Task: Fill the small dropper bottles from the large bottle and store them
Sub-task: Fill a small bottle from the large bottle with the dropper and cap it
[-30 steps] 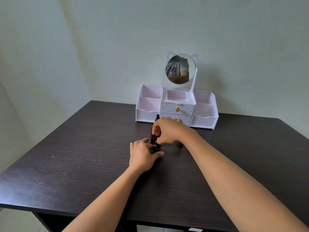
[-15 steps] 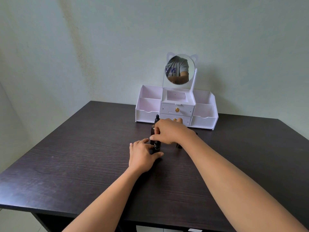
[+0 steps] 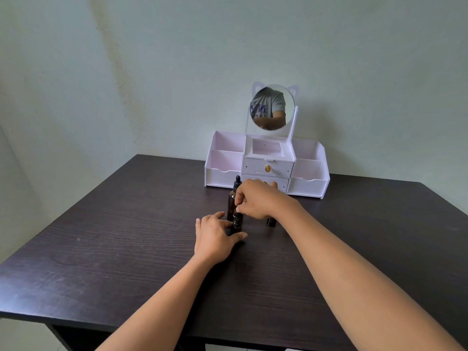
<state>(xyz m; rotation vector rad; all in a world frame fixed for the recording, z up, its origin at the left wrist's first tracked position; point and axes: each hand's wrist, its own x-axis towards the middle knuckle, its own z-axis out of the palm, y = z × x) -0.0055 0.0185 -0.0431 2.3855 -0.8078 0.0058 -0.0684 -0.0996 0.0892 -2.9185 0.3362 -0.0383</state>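
Observation:
A tall dark amber bottle (image 3: 231,201) with a black dropper top stands mid-table. In front of it is a small dark dropper bottle (image 3: 237,224); my left hand (image 3: 215,236) grips its base on the table. My right hand (image 3: 258,198) pinches the small bottle's dropper cap from above. Another small dark bottle (image 3: 271,222) stands just right, partly hidden under my right wrist.
A white-pink organiser (image 3: 267,164) with open side compartments, two small gold-knobbed drawers and a cat-ear round mirror (image 3: 272,107) sits at the table's back by the wall. The dark wooden table (image 3: 126,236) ends in a front edge near me.
My right hand has risen slightly while pinching the dropper cap, so more of the cap's ribbed collar shows. My left hand stays on the small bottle's base.

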